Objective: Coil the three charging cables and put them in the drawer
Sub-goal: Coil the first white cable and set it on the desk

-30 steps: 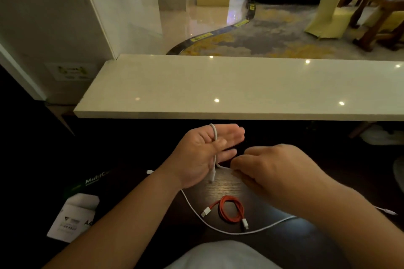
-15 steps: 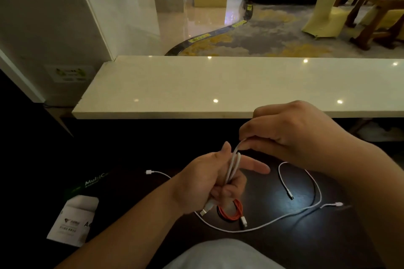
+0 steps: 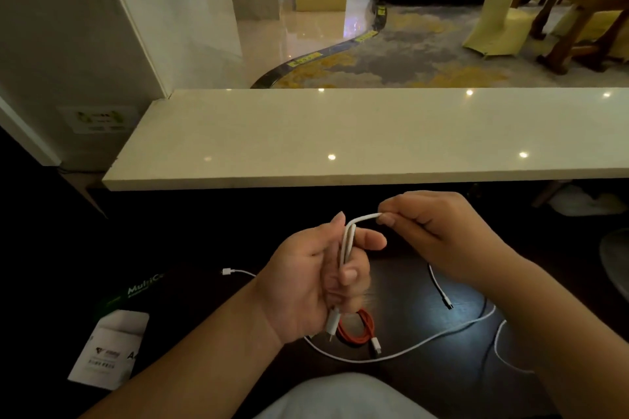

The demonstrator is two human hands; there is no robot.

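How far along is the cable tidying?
One looks done: the orange cable lies coiled on the dark table. In hand: the left hand grips folded loops of a white cable while the right hand pinches its next bend. Left: another white cable lies loose on the table, and no drawer is in view.

A white cable [image 3: 349, 241] is seen above a dark brown counter [image 3: 408, 286], on which an orange-red coiled cable [image 3: 357, 330] with white plugs lies, behind it a cream marble ledge [image 3: 374, 136] and a grey-and-yellow patterned carpet [image 3: 408, 65].
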